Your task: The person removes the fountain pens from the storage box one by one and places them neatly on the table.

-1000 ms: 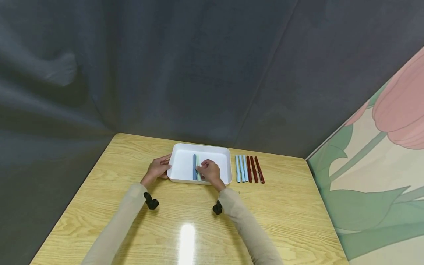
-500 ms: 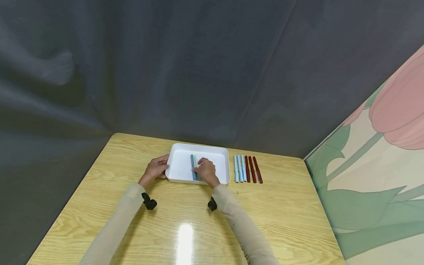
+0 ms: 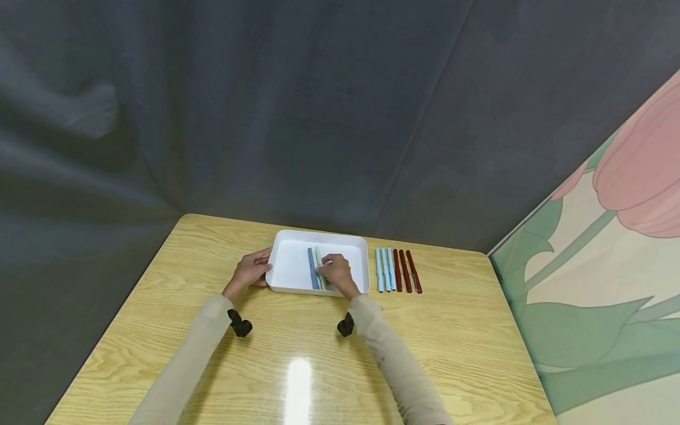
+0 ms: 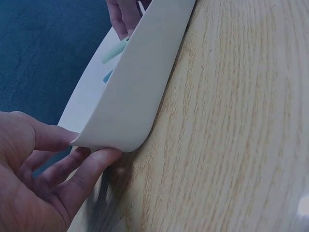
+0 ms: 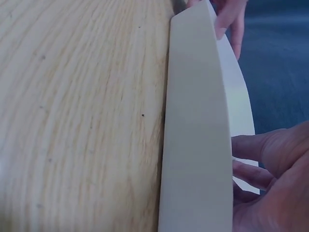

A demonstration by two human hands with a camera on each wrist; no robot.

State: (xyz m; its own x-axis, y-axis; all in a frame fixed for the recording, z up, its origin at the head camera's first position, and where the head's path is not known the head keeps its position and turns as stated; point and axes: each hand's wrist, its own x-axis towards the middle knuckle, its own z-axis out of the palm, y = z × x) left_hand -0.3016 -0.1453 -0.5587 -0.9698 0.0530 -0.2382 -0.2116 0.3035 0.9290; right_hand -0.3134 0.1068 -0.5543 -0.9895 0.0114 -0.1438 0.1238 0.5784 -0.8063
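Observation:
A shallow white tray [image 3: 289,265] stands near the table's far edge. My left hand [image 3: 249,270] grips its left end; in the left wrist view the thumb and fingers pinch the tray's corner. Inside the tray lie a slim blue stick [image 3: 312,265] and pale green sticks [image 3: 318,254], side by side and slightly tilted. They look pen-like, though their exact kind is unclear. My right hand [image 3: 338,273] reaches over the tray's front wall, its fingertips pinching at a pale green stick. In the right wrist view the wall hides those fingertips [image 5: 241,145] and the sticks.
Right of the tray, light blue sticks [image 3: 385,270] and dark red sticks [image 3: 406,271] lie in a row on the wooden table [image 3: 451,330]. A dark curtain [image 3: 319,118] hangs behind the table. A flower-patterned panel [image 3: 584,307] borders the right side.
My right hand shifted slightly left, then back right within the tray. The blue stick and pale green sticks changed their tilt a little. The left hand keeps its hold on the tray.

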